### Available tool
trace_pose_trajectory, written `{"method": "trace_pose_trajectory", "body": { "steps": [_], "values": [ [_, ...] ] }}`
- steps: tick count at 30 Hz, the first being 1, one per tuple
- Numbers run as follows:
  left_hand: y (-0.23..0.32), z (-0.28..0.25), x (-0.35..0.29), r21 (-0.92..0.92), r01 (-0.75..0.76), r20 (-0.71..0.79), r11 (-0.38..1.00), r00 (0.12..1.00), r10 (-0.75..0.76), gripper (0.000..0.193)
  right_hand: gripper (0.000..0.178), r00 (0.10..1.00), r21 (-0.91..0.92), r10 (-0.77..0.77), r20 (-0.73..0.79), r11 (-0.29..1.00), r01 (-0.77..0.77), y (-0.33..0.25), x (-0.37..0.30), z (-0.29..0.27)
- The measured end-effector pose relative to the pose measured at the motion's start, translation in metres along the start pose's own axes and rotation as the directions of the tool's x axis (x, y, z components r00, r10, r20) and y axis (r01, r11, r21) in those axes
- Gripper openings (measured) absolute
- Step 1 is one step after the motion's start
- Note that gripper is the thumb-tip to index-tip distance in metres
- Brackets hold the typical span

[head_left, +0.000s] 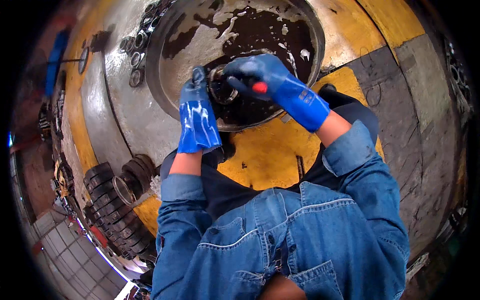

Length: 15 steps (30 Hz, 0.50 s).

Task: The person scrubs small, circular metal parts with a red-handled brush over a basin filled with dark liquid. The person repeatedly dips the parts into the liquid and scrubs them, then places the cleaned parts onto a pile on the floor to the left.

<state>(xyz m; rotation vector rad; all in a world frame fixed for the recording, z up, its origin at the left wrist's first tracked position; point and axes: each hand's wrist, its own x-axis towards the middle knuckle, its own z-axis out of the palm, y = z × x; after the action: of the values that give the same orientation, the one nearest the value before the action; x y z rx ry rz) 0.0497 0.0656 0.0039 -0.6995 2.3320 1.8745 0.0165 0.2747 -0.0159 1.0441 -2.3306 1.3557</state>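
Observation:
Both my hands wear blue rubber gloves and work over a wide round basin (152, 65) of dark, foamy liquid. My left hand (196, 90) is closed on the left side of a dark, wet, ring-shaped metal part (223, 92), its thumb raised. My right hand (262, 72) is closed round a tool with a red handle end (259, 87) poking out below the fist. The tool's working end is hidden by the glove and the metal part, so its kind does not show. The right fist lies against or just above the part's upper right side.
Several metal rings (136, 60) lie left of the basin. At lower left stand a chunky black tyre (112, 210) and a cylindrical metal part (132, 180). The floor (272, 155) is painted yellow and grey. My knees flank the basin's near edge.

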Motion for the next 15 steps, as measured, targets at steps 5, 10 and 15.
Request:
{"method": "trace_pose_trajectory", "body": {
  "steps": [5,10,15],
  "values": [
    [0.006,0.005,-0.002,0.374,-0.006,0.009,0.927,1.000,0.003,0.067,0.015,0.948,-0.436,0.215,0.235,0.895,-0.095,0.015,-0.012,0.016],
    [-0.009,0.008,0.001,0.336,-0.046,0.034,0.941,0.999,0.037,0.067,0.033,0.699,-0.232,0.679,0.223,0.734,-0.639,0.014,-0.014,0.025],
    [-0.025,0.005,0.005,0.219,-0.052,0.053,0.974,0.998,0.041,0.067,0.039,0.530,0.425,0.651,0.544,0.331,-0.843,0.004,-0.018,0.016]
  ]
}}
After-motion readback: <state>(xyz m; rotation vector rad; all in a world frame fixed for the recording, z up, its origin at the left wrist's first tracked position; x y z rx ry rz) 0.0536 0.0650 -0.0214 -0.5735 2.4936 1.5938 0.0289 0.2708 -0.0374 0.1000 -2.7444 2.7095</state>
